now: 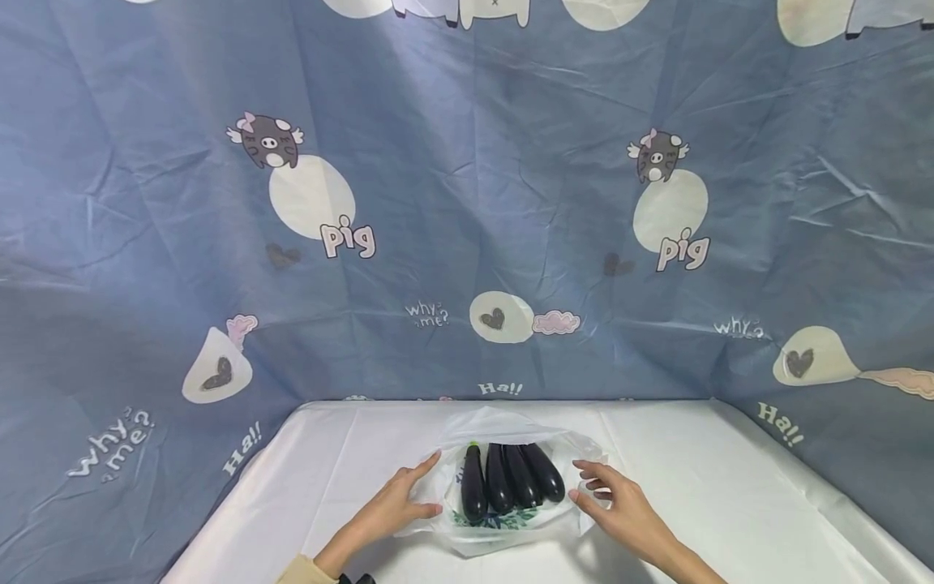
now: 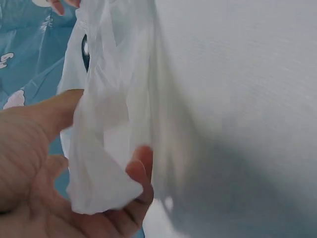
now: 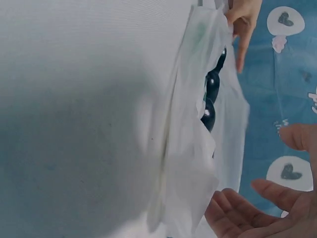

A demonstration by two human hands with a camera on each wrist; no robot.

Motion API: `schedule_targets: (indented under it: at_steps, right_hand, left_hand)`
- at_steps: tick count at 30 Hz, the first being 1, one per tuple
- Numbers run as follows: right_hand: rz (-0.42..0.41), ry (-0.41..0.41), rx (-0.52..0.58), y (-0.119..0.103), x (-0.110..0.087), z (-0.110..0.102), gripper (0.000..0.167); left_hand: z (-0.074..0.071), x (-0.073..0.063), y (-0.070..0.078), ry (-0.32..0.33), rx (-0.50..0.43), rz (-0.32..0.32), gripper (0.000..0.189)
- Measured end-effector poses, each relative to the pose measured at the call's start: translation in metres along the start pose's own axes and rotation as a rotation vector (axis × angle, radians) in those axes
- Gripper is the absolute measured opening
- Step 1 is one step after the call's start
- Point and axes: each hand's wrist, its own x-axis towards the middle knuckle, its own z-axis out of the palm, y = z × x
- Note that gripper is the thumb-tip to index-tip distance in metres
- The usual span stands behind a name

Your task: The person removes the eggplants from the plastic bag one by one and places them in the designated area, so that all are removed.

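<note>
A thin white plastic bag [image 1: 503,539] lies on the table with its mouth spread wide. Inside it several dark, glossy eggplants [image 1: 474,487] lie side by side, one with a green stem end. At the bag's left edge is my left hand [image 1: 394,503], thumb and forefinger spread apart. The left wrist view has a loose corner of the bag [image 2: 106,178] between that hand's thumb and fingers, against the skin. My right hand [image 1: 616,507] is at the bag's right side, fingers loosely bent, holding nothing; in the right wrist view its fingertips [image 3: 225,198] are right at the bag's edge.
The table has a white cover [image 1: 328,454]. Behind it and along both sides hangs a blue cloth [image 1: 467,203] printed with pigs and words. A small black object [image 1: 357,579] shows at the bottom edge, near the left sleeve [image 1: 305,571].
</note>
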Motion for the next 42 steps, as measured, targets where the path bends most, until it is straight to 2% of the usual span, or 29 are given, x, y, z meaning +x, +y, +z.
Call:
schedule_targets:
  at_steps: [4,7,10,13,17,21,23,25,28,30,35,39,42]
  right_hand:
    - [0.023,-0.004,0.038,0.001,-0.001,0.004,0.044]
    - [0.050,-0.010,0.058,0.001,-0.001,0.006,0.045]
    - [0.057,-0.028,0.076,0.002,-0.001,0.008,0.045]
    - [0.057,-0.045,0.085,0.003,-0.002,0.010,0.046]
    - [0.084,-0.041,0.087,0.001,0.000,0.010,0.045]
    - [0.105,-0.045,0.094,-0.002,0.004,0.010,0.043]
    - [0.110,-0.041,0.103,-0.004,0.005,0.009,0.042]
    - [0.111,-0.026,0.111,-0.006,0.007,0.008,0.040]
    - [0.117,0.001,0.123,-0.011,0.009,0.005,0.037]
    - [0.118,0.009,0.133,-0.014,0.011,0.003,0.035]
    - [0.125,-0.027,0.191,-0.018,0.015,-0.001,0.034]
    - [0.113,-0.067,0.267,-0.021,0.019,-0.003,0.037]
    - [0.101,-0.075,0.304,-0.023,0.022,-0.004,0.039]
  left_hand:
    - [-0.001,0.002,0.003,-0.036,0.021,0.049,0.087]
    - [-0.001,0.005,0.005,-0.090,0.009,0.057,0.072]
    - [0.002,0.005,0.008,-0.119,-0.040,0.026,0.051]
    - [0.008,0.008,0.009,-0.087,-0.081,-0.004,0.038]
    - [0.018,0.018,0.010,0.007,-0.108,-0.027,0.026]
    - [0.022,0.026,0.014,0.080,-0.114,0.019,0.025]
    - [0.022,0.028,0.016,0.088,-0.114,0.046,0.028]
    - [0.020,0.029,0.020,0.089,-0.106,0.059,0.041]
    - [0.016,0.028,0.025,0.086,-0.095,0.052,0.058]
    - [0.012,0.025,0.028,0.079,-0.083,0.041,0.062]
    - [0.008,0.022,0.029,0.056,-0.047,0.064,0.051]
    - [0.008,0.024,0.029,0.101,-0.047,0.049,0.051]
    - [0.008,0.026,0.030,0.148,-0.084,0.016,0.063]
